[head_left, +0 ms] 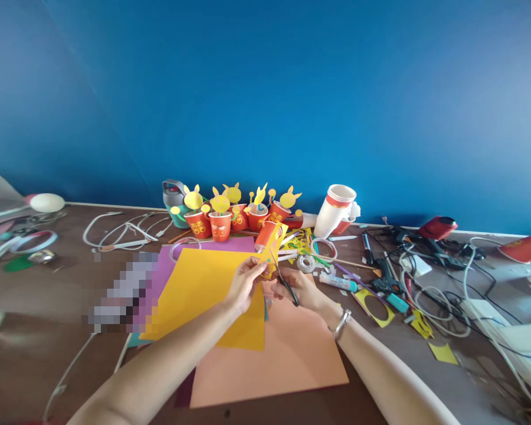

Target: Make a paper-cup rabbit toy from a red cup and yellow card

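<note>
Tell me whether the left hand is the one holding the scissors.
No, the scissors are in the right hand, while the left hand holds a piece of yellow paper.

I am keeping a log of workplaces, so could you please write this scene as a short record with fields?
Left grip: holds yellow paper piece
Right grip: holds black-handled scissors
Below hands: yellow sheet, peach sheet
Behind hands: red cups with yellow figures; white cup stack
Background: blue wall
</note>
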The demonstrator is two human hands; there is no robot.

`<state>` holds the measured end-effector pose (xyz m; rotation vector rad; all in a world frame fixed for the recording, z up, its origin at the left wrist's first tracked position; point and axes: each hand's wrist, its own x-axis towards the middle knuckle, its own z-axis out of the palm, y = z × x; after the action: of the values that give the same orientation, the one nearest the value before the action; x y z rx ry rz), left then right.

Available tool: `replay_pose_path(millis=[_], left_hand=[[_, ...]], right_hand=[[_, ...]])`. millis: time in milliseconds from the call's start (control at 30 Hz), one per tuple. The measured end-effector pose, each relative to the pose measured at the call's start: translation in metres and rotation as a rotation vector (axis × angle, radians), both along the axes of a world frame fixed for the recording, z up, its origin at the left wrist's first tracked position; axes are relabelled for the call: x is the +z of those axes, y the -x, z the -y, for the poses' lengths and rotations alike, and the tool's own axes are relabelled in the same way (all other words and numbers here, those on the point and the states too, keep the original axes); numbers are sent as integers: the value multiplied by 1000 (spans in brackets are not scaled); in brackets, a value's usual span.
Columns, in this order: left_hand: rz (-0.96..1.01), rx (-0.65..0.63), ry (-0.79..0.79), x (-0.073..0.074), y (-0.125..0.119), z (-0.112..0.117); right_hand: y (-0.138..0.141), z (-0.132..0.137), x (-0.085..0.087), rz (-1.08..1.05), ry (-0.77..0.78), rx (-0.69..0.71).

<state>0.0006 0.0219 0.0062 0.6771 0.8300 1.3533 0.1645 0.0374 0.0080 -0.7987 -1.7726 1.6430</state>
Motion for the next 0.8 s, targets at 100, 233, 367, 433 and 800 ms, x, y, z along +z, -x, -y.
replay_pose_path(millis=[100, 233, 367, 433, 800], left_hand=[[-3, -39, 8, 0, 0, 1], [3, -53, 23, -2, 1, 1], [9, -59, 27, -2, 1, 1], [8, -56, 29, -2, 1, 1], [30, -59, 39, -1, 1, -1]], right_hand=[[1, 0, 1, -32, -2, -1], [1, 0, -3, -21, -21, -16], [1, -1, -7, -2, -19, -36], [1, 0, -7, 5, -15, -43], [2, 3, -5, 15, -22, -84]])
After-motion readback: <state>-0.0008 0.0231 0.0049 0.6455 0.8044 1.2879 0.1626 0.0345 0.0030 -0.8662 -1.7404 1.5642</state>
